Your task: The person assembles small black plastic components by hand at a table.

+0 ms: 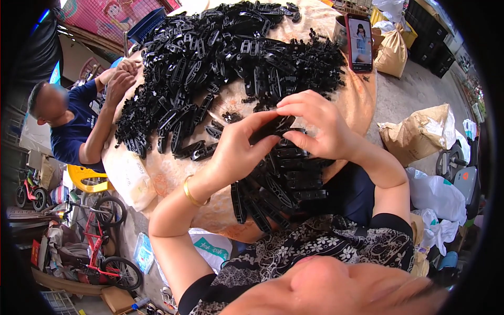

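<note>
Over the near part of the table, my left hand (pixel 239 144) grips a curved black plastic piece (pixel 274 129) between thumb and fingers. My right hand (pixel 319 125) pinches the right end of that piece, thumb below and forefinger above. Whether it also holds a small part there is hidden. Just beneath my hands, long black plastic pieces (pixel 300 181) lie side by side at the table's near edge. More slim ones (pixel 257 210) fan out to their left. A big heap of similar black pieces (pixel 194 73) spreads beyond, with a pile of smaller black parts (pixel 317 65) at its right.
A patterned cloth covers the table (pixel 359 105). A phone (pixel 360 44) stands upright at the far right, beside a cup (pixel 340 31). Across the left edge, another person (pixel 79 123) works with both hands. Sacks (pixel 420 134) stand on the floor at right; a red bicycle (pixel 97 244) is at left.
</note>
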{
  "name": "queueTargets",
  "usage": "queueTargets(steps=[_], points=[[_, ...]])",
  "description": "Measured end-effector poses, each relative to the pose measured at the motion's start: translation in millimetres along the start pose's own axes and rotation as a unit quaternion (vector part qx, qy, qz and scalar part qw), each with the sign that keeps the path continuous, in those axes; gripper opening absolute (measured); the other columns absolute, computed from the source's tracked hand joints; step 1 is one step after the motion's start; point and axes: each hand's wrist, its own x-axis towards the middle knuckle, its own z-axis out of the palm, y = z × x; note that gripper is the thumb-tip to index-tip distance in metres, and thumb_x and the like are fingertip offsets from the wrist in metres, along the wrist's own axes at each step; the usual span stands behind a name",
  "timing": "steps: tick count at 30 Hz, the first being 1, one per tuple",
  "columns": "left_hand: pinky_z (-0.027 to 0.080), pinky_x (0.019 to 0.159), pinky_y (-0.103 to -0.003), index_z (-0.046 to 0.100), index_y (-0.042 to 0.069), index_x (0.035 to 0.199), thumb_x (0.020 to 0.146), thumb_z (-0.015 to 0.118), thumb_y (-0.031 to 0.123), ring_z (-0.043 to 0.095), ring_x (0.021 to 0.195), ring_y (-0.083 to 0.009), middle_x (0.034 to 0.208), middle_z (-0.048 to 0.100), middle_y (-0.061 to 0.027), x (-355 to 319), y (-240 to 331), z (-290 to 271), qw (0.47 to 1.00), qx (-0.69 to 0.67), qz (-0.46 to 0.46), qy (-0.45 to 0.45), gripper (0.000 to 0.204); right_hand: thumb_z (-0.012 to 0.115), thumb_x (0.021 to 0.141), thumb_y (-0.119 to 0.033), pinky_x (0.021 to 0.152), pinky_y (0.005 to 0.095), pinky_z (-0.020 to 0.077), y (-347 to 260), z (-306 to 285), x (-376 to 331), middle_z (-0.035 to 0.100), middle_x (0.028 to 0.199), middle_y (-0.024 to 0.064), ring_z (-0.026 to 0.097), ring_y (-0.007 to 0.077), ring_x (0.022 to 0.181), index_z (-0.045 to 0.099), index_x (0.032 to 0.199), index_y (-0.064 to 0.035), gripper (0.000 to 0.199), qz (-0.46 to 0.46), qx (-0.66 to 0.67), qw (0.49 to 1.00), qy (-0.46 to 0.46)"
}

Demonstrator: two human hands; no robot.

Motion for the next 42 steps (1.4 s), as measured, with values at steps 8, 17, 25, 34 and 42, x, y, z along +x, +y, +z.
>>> queueTargets(steps=[8,17,25,34,42], points=[[0.055,0.080,-0.029,0.042,-0.001,0.134,0.089,0.061,0.005,0.066,0.093,-0.0223,0.116,0.060,-0.0141,5,8,-8,0.966,-0.211,-0.127,-0.084,0.049,0.072,0.073,-0.004,0.073,0.0343,0.0492,12,-11,1,0.064,0.095,0.0091,0.059,0.0258,0.085,0.065,0.091,-0.0036,0.019,-0.058,-0.025,0.998,-0.029],[0.054,0.089,-0.032,0.046,-0.002,0.129,0.088,0.060,0.002,0.063,0.104,-0.0254,0.117,0.059,-0.0153,7,0,-6,0.953,-0.262,-0.141,-0.058,0.043,0.072,0.073,-0.001,0.071,0.0328,0.0502,11,-2,-2,0.065,0.087,0.0066,0.060,0.0240,0.081,0.064,0.085,-0.0044,0.015,0.032,0.067,0.996,0.041],[0.053,0.088,-0.030,0.047,-0.005,0.128,0.090,0.059,0.003,0.063,0.102,-0.0220,0.116,0.060,-0.0141,6,4,-2,0.956,-0.264,-0.123,-0.037,0.041,0.073,0.071,-0.002,0.070,0.0341,0.0508,8,3,-3,0.064,0.086,0.0076,0.060,0.0258,0.081,0.062,0.085,-0.0026,0.017,-0.041,-0.048,0.997,0.033],[0.053,0.087,-0.027,0.046,-0.007,0.128,0.090,0.060,0.007,0.062,0.099,-0.0159,0.116,0.059,-0.0125,4,-1,-2,0.954,-0.277,-0.111,-0.002,0.042,0.071,0.071,-0.004,0.071,0.0347,0.0522,5,1,-3,0.062,0.089,0.0099,0.061,0.0271,0.082,0.061,0.087,-0.0007,0.019,-0.138,-0.144,0.980,0.021],[0.052,0.084,-0.031,0.048,-0.002,0.119,0.080,0.062,-0.003,0.065,0.097,-0.0205,0.107,0.066,-0.0159,1,8,4,0.995,0.062,0.054,0.051,0.041,0.073,0.072,-0.008,0.075,0.0355,0.0510,2,-3,-6,0.065,0.095,0.0148,0.064,0.0302,0.086,0.063,0.098,0.0020,0.030,0.116,0.060,0.991,-0.041]])
